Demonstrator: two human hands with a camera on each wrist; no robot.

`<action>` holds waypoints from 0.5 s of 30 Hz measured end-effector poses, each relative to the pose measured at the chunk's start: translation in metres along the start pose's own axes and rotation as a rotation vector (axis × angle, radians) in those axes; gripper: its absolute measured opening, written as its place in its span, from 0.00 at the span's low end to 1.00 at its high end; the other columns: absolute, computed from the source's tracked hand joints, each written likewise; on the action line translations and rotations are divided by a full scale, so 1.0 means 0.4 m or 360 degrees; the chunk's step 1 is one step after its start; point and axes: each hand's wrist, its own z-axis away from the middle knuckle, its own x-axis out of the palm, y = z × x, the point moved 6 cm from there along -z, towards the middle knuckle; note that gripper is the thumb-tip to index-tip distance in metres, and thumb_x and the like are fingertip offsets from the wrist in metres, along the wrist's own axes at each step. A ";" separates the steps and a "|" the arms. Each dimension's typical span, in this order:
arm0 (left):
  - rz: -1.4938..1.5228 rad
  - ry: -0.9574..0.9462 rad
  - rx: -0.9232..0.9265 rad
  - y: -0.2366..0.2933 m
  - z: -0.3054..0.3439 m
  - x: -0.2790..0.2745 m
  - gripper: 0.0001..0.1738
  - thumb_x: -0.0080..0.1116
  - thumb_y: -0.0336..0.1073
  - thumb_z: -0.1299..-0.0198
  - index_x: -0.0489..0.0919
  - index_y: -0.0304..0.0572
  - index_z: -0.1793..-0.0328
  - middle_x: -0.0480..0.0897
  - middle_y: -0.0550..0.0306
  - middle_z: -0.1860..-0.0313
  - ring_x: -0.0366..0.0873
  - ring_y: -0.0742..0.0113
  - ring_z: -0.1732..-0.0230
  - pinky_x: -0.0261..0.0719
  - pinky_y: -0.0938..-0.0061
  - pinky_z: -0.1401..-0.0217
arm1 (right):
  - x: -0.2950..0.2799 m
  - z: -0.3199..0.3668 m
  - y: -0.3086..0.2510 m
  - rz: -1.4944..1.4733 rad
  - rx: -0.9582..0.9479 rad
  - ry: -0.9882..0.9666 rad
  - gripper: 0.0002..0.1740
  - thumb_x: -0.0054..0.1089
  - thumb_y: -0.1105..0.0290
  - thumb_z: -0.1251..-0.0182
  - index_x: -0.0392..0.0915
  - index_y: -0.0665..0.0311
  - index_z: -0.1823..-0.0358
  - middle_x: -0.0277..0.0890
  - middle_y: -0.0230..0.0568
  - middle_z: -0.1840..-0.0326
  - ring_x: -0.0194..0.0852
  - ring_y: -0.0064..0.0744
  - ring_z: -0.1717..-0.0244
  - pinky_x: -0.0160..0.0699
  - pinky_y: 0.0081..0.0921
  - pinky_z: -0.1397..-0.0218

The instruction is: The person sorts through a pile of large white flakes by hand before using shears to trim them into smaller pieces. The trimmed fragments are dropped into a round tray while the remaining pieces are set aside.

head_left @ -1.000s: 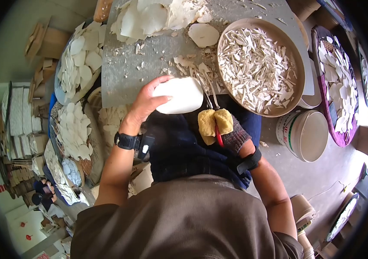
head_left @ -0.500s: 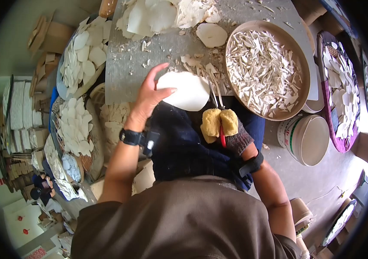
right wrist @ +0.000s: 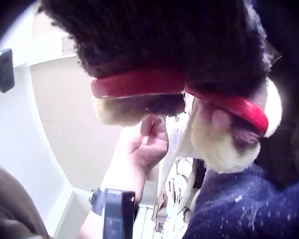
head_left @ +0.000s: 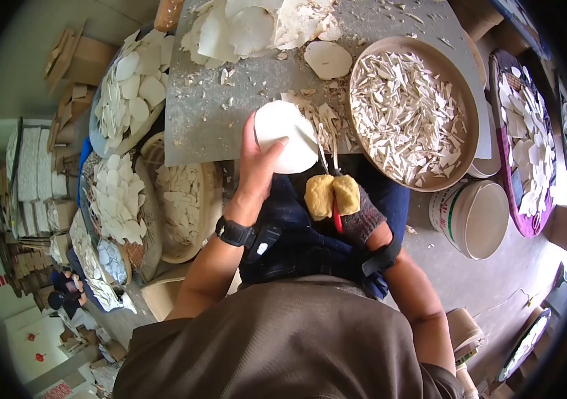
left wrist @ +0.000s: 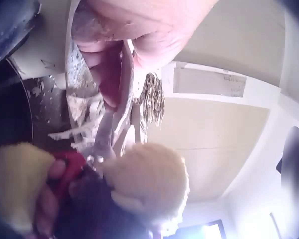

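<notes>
My bare left hand [head_left: 257, 159] holds a thin white rounded slice [head_left: 287, 130], its thumb across the upper face and the fingers at the left edge and beneath. In the left wrist view the slice appears edge-on, pinched between thumb and fingers. My right hand [head_left: 363, 216], in a dark knitted fingerless glove, grips red-handled scissors [right wrist: 139, 83]. Yellow sponge pads [head_left: 320, 198] surround the handles and hide most of the fingers. The slim blades point away from the body, right at the slice's right edge, above the lap.
A grey table [head_left: 197, 126] bears scraps, a pile of pale slices [head_left: 250, 30] and one separate slice [head_left: 328, 60]. At its right, a round tray [head_left: 475, 126] holds many cut strips. A white bucket [head_left: 443, 213] stands below. Baskets of slices [head_left: 118, 199] line the left.
The left hand has turned the slice from lying wide to more upright, its forearm shifting right. Its spread thumb and fingers have closed onto the slice. The right hand stays nearly in place with the scissors.
</notes>
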 end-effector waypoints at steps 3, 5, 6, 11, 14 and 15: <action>0.0067 -0.0015 -0.0111 0.013 -0.003 0.005 0.40 0.59 0.23 0.47 0.55 0.39 0.28 0.68 0.49 0.38 0.70 0.63 0.40 0.73 0.69 0.39 | -0.023 -0.013 -0.018 0.0150 -0.0054 -0.0043 0.11 0.49 0.68 0.31 0.78 0.67 0.58 0.82 0.40 0.61 0.80 0.29 0.59 0.77 0.26 0.56; 0.0098 -0.0029 -0.0185 0.014 -0.006 0.010 0.41 0.59 0.23 0.47 0.55 0.39 0.27 0.69 0.49 0.38 0.70 0.63 0.41 0.74 0.69 0.39 | -0.016 -0.008 -0.017 0.0057 -0.0017 0.0011 0.12 0.48 0.68 0.30 0.78 0.68 0.57 0.81 0.40 0.61 0.80 0.29 0.59 0.78 0.26 0.56; 0.0101 -0.0023 -0.0203 0.014 -0.008 0.010 0.41 0.59 0.23 0.47 0.55 0.39 0.27 0.69 0.49 0.39 0.70 0.63 0.41 0.74 0.69 0.39 | -0.014 -0.008 -0.017 0.0030 -0.0001 0.0027 0.12 0.48 0.68 0.30 0.78 0.68 0.57 0.81 0.40 0.61 0.80 0.29 0.59 0.78 0.26 0.56; 0.0063 -0.0047 -0.0172 0.015 -0.007 0.011 0.41 0.58 0.22 0.46 0.54 0.42 0.26 0.69 0.50 0.39 0.70 0.64 0.41 0.74 0.70 0.39 | -0.009 -0.001 -0.035 0.0075 -0.0066 0.0036 0.11 0.49 0.69 0.30 0.78 0.68 0.57 0.81 0.41 0.60 0.80 0.31 0.59 0.78 0.28 0.55; 0.0014 -0.0158 -0.0214 0.010 -0.015 0.011 0.41 0.59 0.22 0.46 0.55 0.45 0.26 0.69 0.52 0.38 0.71 0.64 0.40 0.74 0.70 0.39 | -0.015 -0.005 -0.048 0.0445 -0.0262 0.0002 0.09 0.53 0.71 0.34 0.77 0.67 0.57 0.81 0.42 0.61 0.80 0.34 0.59 0.78 0.28 0.55; -0.0009 -0.0164 -0.0216 0.009 -0.011 0.017 0.41 0.59 0.22 0.47 0.56 0.44 0.27 0.69 0.52 0.38 0.71 0.65 0.41 0.74 0.70 0.40 | -0.014 -0.006 -0.050 0.0605 -0.0329 -0.0010 0.09 0.55 0.71 0.35 0.77 0.66 0.58 0.80 0.42 0.61 0.80 0.35 0.59 0.78 0.29 0.55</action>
